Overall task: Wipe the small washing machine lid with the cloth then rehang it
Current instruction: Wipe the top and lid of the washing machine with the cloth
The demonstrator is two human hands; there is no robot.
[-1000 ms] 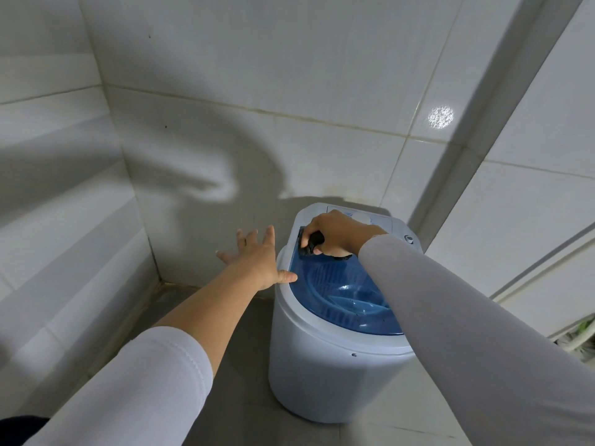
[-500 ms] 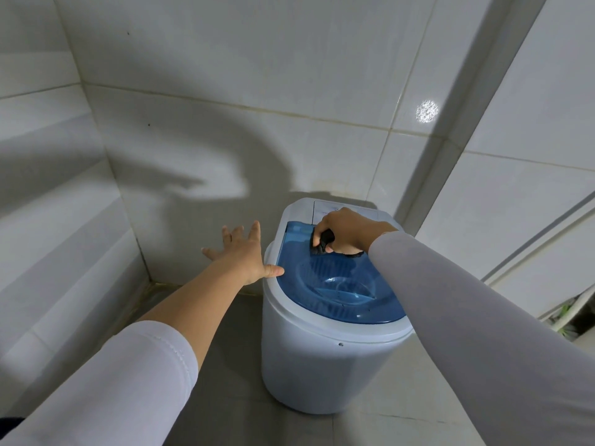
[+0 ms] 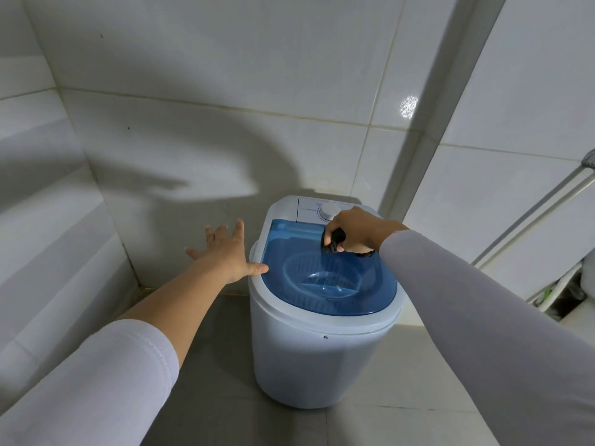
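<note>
A small white washing machine stands on the floor in a tiled corner. Its translucent blue lid is closed, and the drum shows through it. My right hand is closed on a dark cloth and presses it on the lid's far right part, just below the white control dial. My left hand is spread open beside the machine's left side, with the thumb resting on the rim by the lid's left edge.
White tiled walls close in behind and to the left of the machine. A grey tiled floor lies in front. At the right edge, metal pipes run down the wall above some clutter.
My right hand has slid the cloth from the lid's far left corner across to its far right. The left hand has kept its place on the rim.
</note>
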